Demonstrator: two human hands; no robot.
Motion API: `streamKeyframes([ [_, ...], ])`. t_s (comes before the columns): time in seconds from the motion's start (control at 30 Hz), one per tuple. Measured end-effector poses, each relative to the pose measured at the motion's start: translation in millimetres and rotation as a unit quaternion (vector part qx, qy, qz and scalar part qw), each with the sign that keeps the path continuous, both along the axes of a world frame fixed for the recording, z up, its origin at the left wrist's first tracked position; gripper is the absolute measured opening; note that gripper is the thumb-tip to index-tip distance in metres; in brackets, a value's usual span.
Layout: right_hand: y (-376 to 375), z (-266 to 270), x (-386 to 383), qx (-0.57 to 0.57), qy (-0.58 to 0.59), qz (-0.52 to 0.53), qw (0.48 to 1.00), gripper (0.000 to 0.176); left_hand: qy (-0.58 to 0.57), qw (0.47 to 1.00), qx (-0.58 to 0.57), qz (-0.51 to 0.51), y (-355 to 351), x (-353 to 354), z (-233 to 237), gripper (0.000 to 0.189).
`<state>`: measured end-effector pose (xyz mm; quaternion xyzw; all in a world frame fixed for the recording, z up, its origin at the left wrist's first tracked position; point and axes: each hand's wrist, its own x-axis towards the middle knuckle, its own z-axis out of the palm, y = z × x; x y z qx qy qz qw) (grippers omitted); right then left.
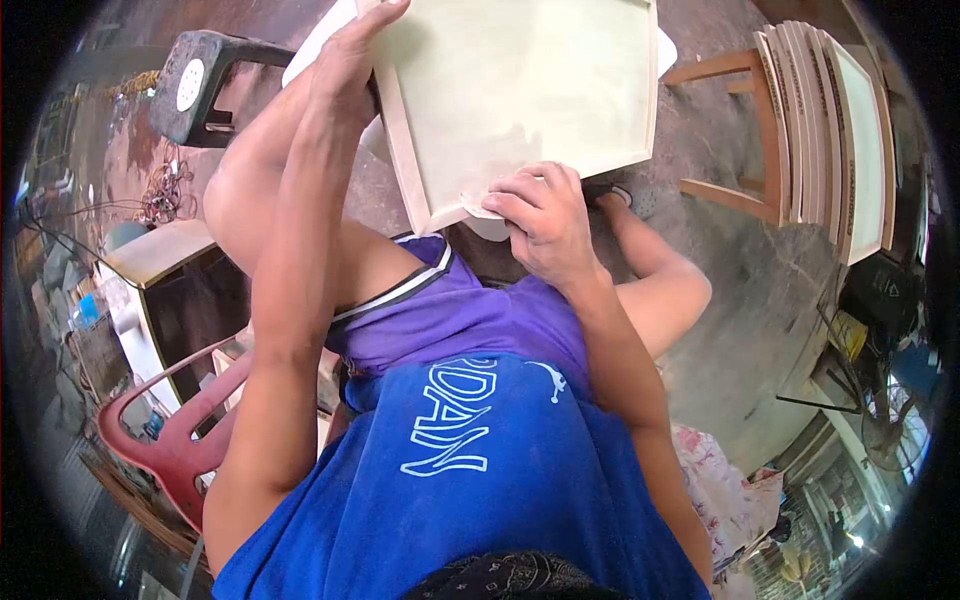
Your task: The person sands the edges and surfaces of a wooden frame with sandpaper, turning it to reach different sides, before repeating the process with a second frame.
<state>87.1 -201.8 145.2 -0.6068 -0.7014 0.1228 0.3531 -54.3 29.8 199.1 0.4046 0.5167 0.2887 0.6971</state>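
A pale wooden panel [530, 85] with a raised rim leans across my lap, one corner toward me. My left hand [345, 65] grips its left rim near the top, the thumb over the edge and the other fingers mostly hidden. Near the panel's close edge, my right hand [545, 215] is closed on a small folded pale sheet [482, 205] that looks like sandpaper. The sheet touches the rim just right of the near corner.
Several similar framed panels [825, 140] stand stacked against a wooden stool frame [735, 190] at right. A dark plastic stool [190, 85] stands at upper left, above tangled cords [165, 190]. The red plastic chair [165, 440] is at lower left; floral cloth [725, 490] lies at lower right.
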Motion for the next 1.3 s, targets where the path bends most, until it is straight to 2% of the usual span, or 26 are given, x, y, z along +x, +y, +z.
streamKeyframes([
  [0.03, 4.9, 3.5, -0.9, 0.003, -0.001, 0.004, 1.0, 0.028, 0.026, 0.999, -0.016, 0.02, -1.2, 0.5, 13.4, 0.079],
  [0.1, 11.6, 19.9, 0.1, -0.05, 0.074, 0.04, 0.995, 0.033, 0.056, 0.997, -0.031, 0.042, 8.8, -10.7, 18.4, 0.075],
  [0.13, 15.3, 27.7, -3.6, -0.044, 0.077, 0.043, 0.995, 0.033, -0.014, 1.0, -0.007, 0.012, 25.7, -27.5, 19.7, 0.069],
  [0.17, 16.4, 36.3, -5.2, -0.068, 0.21, 0.026, 0.975, 0.031, -0.088, 0.996, 0.017, -0.022, 36.9, -36.0, 19.2, 0.063],
  [0.2, 18.9, 44.0, -4.6, -0.088, 0.337, 0.011, 0.937, 0.029, -0.061, 0.995, 0.062, 0.041, 21.8, -28.6, 48.2, 0.049],
  [0.27, 21.5, 57.7, -2.0, -0.079, 0.377, 0.02, 0.923, 0.025, -0.059, 0.995, 0.081, 0.028, 33.9, -17.6, 77.5, 0.047],
  [0.37, 21.8, 78.1, -6.2, -0.066, 0.52, 0.01, 0.851, 0.02, -0.048, 0.992, 0.12, -0.012, 47.4, 0.5, 119.7, 0.041],
  [0.47, 22.0, 80.2, -13.0, -0.031, 0.521, 0.01, 0.853, 0.021, -0.026, 0.984, 0.169, -0.05, 54.6, 13.1, 164.9, 0.034],
  [0.5, 21.5, 79.4, -15.0, -0.029, 0.518, -0.008, 0.855, 0.02, -0.01, 0.983, 0.179, -0.03, 21.3, 36.8, 183.1, 0.027],
  [0.63, 19.3, 79.9, -11.1, 0.019, 0.521, -0.046, 0.852, 0.019, 0.028, 0.991, 0.101, -0.08, 46.0, 65.2, 176.8, 0.031],
  [0.7, 20.1, 76.6, 1.3, 0.026, 0.451, -0.057, 0.89, 0.023, -0.017, 0.949, 0.267, -0.167, 61.4, 52.8, 155.3, 0.045],
  [0.73, 19.4, 75.4, 6.5, 0.035, 0.453, -0.062, 0.888, 0.023, -0.016, 0.946, 0.272, -0.176, 58.3, 52.6, 157.1, 0.045],
  [0.8, 17.6, 72.5, 12.9, 0.063, 0.426, -0.085, 0.899, 0.024, 0.067, 0.962, 0.229, -0.134, 35.6, 39.0, 164.6, 0.056],
  [0.83, 17.6, 75.8, 13.9, 0.066, 0.432, -0.085, 0.895, 0.024, 0.02, 0.957, 0.233, -0.172, 5.4, 34.5, 171.5, 0.063],
  [0.87, 19.6, 82.6, 14.5, 0.074, 0.45, -0.086, 0.886, 0.024, 0.029, 0.956, 0.235, -0.172, -5.3, 25.5, 170.3, 0.063],
  [0.93, 32.1, 85.4, 7.3, 0.086, 0.475, -0.081, 0.872, 0.024, -0.08, 0.967, 0.184, -0.158, -12.2, 3.9, 155.1, 0.067],
  [1.07, 64.8, 95.5, -21.5, 0.122, 0.39, -0.012, 0.913, 0.033, -0.135, 0.966, 0.192, -0.109, -13.9, -17.9, 135.8, 0.069],
  [1.13, 82.8, 115.9, -38.0, 0.184, 0.304, 0.006, 0.935, 0.037, -0.232, 0.961, 0.126, -0.079, -13.6, -26.4, 128.9, 0.071],
  [1.17, 91.7, 119.1, -50.4, 0.191, 0.313, 0.007, 0.93, 0.038, -0.248, 0.959, 0.114, -0.078, -8.9, -33.1, 123.9, 0.071],
  [1.3, 102.7, 117.3, -65.6, 0.142, 0.268, 0.026, 0.953, 0.037, -0.276, 0.958, 0.04, -0.062, 5.9, -62.9, 110.8, 0.071],
])
